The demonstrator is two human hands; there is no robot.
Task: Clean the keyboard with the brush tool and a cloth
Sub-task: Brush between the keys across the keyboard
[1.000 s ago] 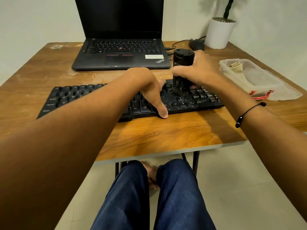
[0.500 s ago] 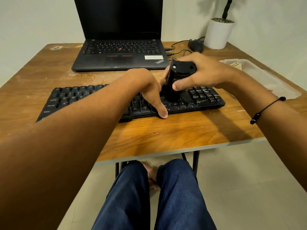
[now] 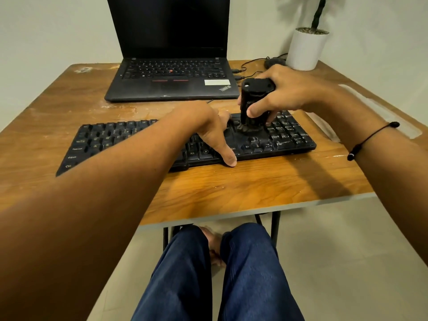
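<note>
A: Starting at your left, the keyboard [image 3: 289,137] lies flat across the bench [image 3: 231,188], and your left hand [image 3: 208,126] rests on its middle. The thumb reaches down to the front edge near the Ctrl key; the other fingers lie out of sight behind the knuckles, so whether they are curled I cannot tell. No object shows in that hand.

B: And what could go wrong there?

A: If you lighten that hand, I judge the keyboard may skid on the wood under the brushing.

B: Move right.

A: Your right hand [image 3: 284,93] grips the brush tool [image 3: 253,100] from the right side, thumb across the front of the black barrel, fingers wrapped behind. The tool stands nearly upright, its top leaning slightly towards you, bristles down on the keys just right of your left hand. Your wrist is raised and the forearm comes in from the right.

B: Risks on this side?

A: Pressing hard could splay the bristles or lever a keycap loose. A wide sweep may flick dust towards the laptop [image 3: 171,72] behind, or knock your own left knuckles, which sit very close.

B: The cloth?

A: I cannot see it. At the far right the picture is blurred along the bench edge, beyond the plant pot [image 3: 308,49].
</note>
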